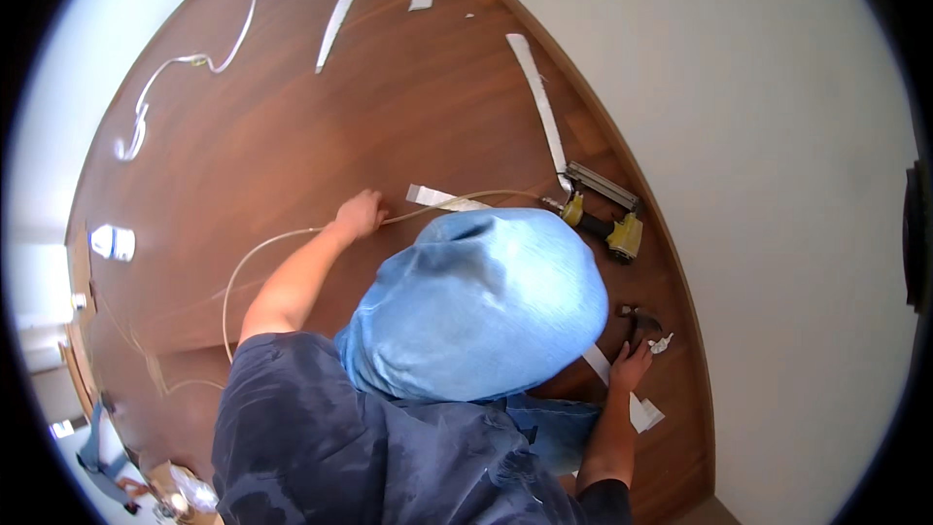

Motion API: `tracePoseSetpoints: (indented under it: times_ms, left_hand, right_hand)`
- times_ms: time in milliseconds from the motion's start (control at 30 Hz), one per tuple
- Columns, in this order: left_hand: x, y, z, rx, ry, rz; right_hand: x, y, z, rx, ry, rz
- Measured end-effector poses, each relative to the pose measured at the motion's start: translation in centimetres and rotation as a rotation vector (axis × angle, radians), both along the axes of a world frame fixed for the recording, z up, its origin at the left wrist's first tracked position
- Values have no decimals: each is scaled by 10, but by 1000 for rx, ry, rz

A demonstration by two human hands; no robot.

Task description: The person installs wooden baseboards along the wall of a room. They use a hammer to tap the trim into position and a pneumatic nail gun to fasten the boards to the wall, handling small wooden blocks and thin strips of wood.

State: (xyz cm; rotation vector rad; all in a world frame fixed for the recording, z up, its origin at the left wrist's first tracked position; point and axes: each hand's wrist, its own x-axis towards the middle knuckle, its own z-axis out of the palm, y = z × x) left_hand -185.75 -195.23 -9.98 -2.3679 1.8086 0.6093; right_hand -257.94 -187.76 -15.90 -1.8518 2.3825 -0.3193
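Observation:
My left hand [362, 214] is closed around a thin pale air hose [277, 237], just above the brown wood floor. The hose runs right to a yellow and black nail gun [604, 224] with a long grey magazine, lying near the right wall. Low on the right, my right hand [630, 367] has its fingers around a dark hammer [641, 321]; the handle is partly hidden by them. A small crumpled white scrap [662, 343] lies beside the hammer. My knee in blue jeans [476, 301] covers the floor between both hands.
White strips [537, 102] lie along the right wall and a longer strip [348, 5] farther off. A curled white strap [185, 60] lies far left. A white tub [113, 242] stands at the left edge. Another person [102, 462] shows at lower left, near a cardboard box.

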Motion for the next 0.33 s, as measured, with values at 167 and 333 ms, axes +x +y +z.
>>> tracePoseSetpoints:
  times_ms: [167, 333]
  left_hand:
    - [-20, -167, 16, -127, 339, -199]
    - [-82, -313, 9, -126, 406, -455]
  right_hand:
    - [2, 0, 3, 59, 34, -91]
    - [6, 0, 0, 129, 77, -150]
